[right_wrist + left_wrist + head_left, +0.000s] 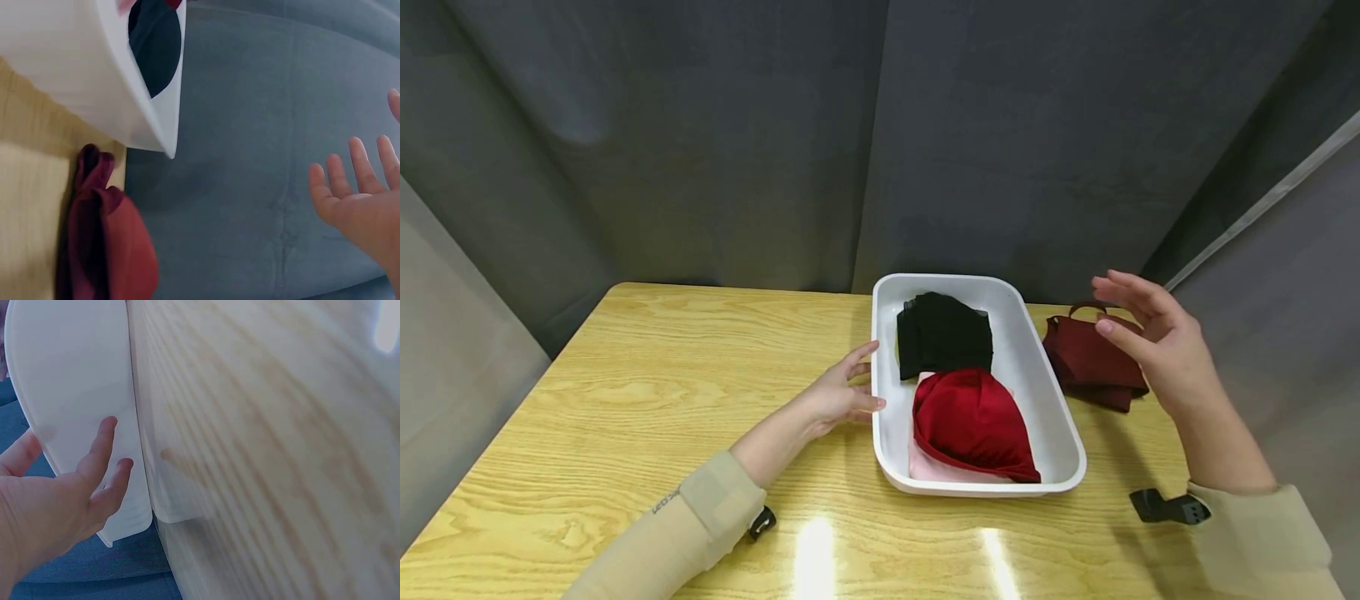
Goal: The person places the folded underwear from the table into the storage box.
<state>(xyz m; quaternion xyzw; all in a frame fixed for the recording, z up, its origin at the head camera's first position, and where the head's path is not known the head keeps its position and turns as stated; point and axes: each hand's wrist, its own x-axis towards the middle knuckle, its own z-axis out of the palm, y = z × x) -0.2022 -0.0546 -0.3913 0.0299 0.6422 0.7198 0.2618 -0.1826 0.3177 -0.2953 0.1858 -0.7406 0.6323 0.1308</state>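
A white plastic bin [1060, 433] stands on the table. In it lie a folded black cloth item [947, 337], a shiny red bra-cup-shaped garment [973, 425] and a pale pink cloth [936, 471] under the red one. My left hand [842, 396] is at the bin's left side, fingers spread and loosely bent along its outer wall, as the left wrist view also shows. Holding nothing, my right hand [1157, 342] is raised with parted fingers over a folded dark red garment [1090, 362] with a strap loop, right of the bin.
The wooden table [662, 392] extends to the left of the bin. Grey curtains [737, 150] hang behind it and on both sides. Black wrist-mounted pieces [1168, 507] stick out near the sleeve cuffs.
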